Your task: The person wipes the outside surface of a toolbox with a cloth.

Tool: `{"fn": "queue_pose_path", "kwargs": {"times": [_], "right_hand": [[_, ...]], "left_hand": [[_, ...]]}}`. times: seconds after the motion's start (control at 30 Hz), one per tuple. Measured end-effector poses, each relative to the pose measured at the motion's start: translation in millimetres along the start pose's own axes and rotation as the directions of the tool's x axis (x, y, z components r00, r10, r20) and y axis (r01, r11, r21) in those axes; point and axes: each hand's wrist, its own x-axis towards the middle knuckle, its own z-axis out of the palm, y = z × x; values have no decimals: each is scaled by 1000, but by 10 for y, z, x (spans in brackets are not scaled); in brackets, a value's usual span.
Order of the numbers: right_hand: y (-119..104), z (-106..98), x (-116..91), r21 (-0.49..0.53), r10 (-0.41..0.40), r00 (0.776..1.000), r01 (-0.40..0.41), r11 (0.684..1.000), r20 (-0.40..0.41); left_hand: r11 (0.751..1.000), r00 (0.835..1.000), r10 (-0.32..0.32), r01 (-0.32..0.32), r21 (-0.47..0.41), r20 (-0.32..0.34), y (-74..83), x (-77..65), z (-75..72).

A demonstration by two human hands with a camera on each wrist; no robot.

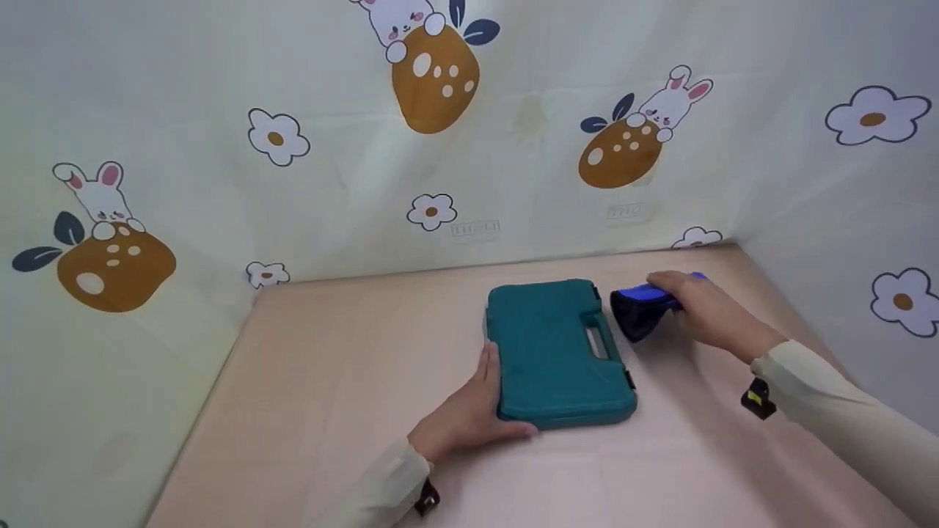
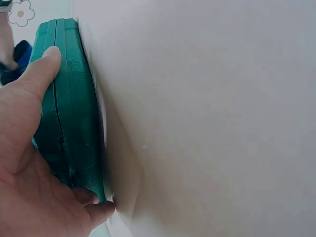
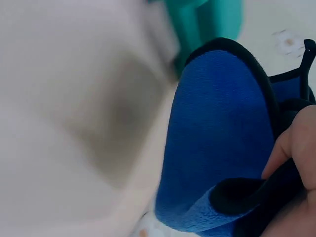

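A green plastic carrying case (image 1: 554,352) lies flat on the table, its handle on the right side. My left hand (image 1: 473,418) holds the case's near left corner. The thumb (image 2: 43,69) presses along the near edge, across the seam, while the other fingers lie against the left side. Just right of the case, above the table, my right hand (image 1: 708,308) grips a folded blue cloth (image 2: 22,57) with black edging. In the right wrist view, the cloth (image 3: 217,133) hangs in a fold from the pinching fingers (image 3: 284,150), and a small black loop shows at its corner.
The table (image 1: 352,367) has a pale pinkish cover. Behind it and at both sides hangs a light curtain (image 1: 345,183) printed with rabbits, fruit and flowers. The case stands near the back edge, and the cloth is close to its handle.
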Motion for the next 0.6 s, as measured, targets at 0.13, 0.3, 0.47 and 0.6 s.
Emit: {"fn": "queue_pose_path", "kwargs": {"times": [0.13,0.3,0.47,0.6], "right_hand": [[237,159,-110,-56,19,997,-15,998,75],[387,323,-290,-95,-16,986,32,995,163],[407,452,-423,-130,-60,976,88,988,207],[391,532,-490,-144,-45,977,76,987,207]], "left_hand": [[1000,1000,8,-8,2,-1,7,-11,-13],[1000,1000,12,-12,4,0,4,-16,-24],[1000,1000,18,-18,3,-9,-6,-19,-24],[1000,1000,18,-18,10,4,-13,-19,-39]]}}
